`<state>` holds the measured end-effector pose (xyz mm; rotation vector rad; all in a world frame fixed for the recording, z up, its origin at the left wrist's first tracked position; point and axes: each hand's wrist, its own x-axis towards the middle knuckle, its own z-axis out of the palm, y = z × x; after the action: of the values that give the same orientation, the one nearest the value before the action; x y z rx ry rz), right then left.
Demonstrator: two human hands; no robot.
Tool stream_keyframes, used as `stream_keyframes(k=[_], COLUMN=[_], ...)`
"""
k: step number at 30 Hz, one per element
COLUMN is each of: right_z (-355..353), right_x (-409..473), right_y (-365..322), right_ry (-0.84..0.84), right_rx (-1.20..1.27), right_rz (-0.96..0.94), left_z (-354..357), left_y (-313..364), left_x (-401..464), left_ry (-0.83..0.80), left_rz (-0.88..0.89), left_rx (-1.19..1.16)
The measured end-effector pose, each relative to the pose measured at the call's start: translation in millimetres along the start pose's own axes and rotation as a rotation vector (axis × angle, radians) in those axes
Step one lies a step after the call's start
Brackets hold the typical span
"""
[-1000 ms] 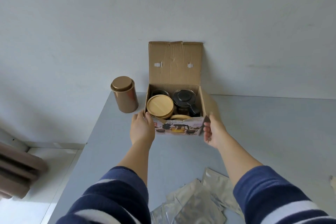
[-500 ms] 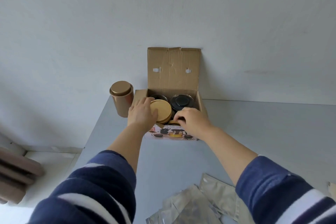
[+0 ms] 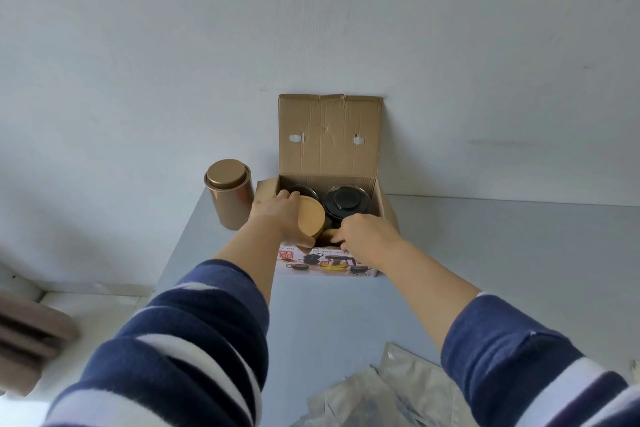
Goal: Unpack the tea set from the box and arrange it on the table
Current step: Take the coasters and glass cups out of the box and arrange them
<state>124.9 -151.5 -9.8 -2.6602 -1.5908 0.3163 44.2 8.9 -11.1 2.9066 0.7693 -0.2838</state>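
An open cardboard box (image 3: 329,139) stands at the back of the grey table (image 3: 485,270), its lid flap upright against the wall. Inside are a stack of round bamboo coasters (image 3: 311,218), tilted up on its left side, a black-lidded glass teapot (image 3: 346,204) and a dark cup (image 3: 303,191) behind the stack. My left hand (image 3: 273,215) grips the left edge of the stack. My right hand (image 3: 367,236) reaches into the box's front, fingers on another bamboo disc (image 3: 329,234) below the stack.
A bronze tea tin (image 3: 228,194) stands just left of the box, close to my left wrist. Several silver foil pouches (image 3: 398,388) lie at the table's near edge. The table's left edge drops to the floor.
Both hands went from holding the box's front corners to reaching inside it. The bamboo stack now tilts up under my left hand.
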Motion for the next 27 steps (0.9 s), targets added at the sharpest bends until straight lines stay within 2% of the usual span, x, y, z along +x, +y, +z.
stream_keyframes(k=[3,6,9,11,13,18,22,24,27], right_z=[-2.7,-5.4,-4.5,-3.2,0.0,8.7,13.0,12.2,10.4], right_x=[5.9,10.7,14.9,16.8,17.6,7.3,0.6,-1.9,-8.9], right_y=[-1.3,-9.6,-13.7,-12.9,-11.3,-11.2,-4.2,-1.3,0.0], right_ry=[-0.077,-0.279,-0.478,-0.514,-0.474,-0.162,0.084,0.147,0.144], right_rx=[-0.076,-0.16,-0.1,-0.043,-0.031,0.038,0.294,0.431,0.466], right_rz=[0.044,0.069,0.134,0.146,0.156,0.143,0.124,0.12,0.078], left_z=[4.2,4.1,4.8,6.0,7.0,7.3,6.7,5.8,5.5], left_y=[-1.6,-3.5,-3.4,-3.8,-4.2,-4.9,-4.7,-4.3,-3.3], left_x=[0.3,0.5,-0.3,-1.1,-1.6,-0.7,-0.3,-0.1,-0.4], left_ry=[0.044,0.054,0.067,0.074,0.08,0.084,0.084,0.082,0.078], left_rz=[0.005,0.018,0.025,0.027,0.028,0.019,0.012,0.01,0.01], left_rx=[-0.036,-0.066,-0.066,-0.065,-0.066,-0.077,-0.062,-0.057,-0.064])
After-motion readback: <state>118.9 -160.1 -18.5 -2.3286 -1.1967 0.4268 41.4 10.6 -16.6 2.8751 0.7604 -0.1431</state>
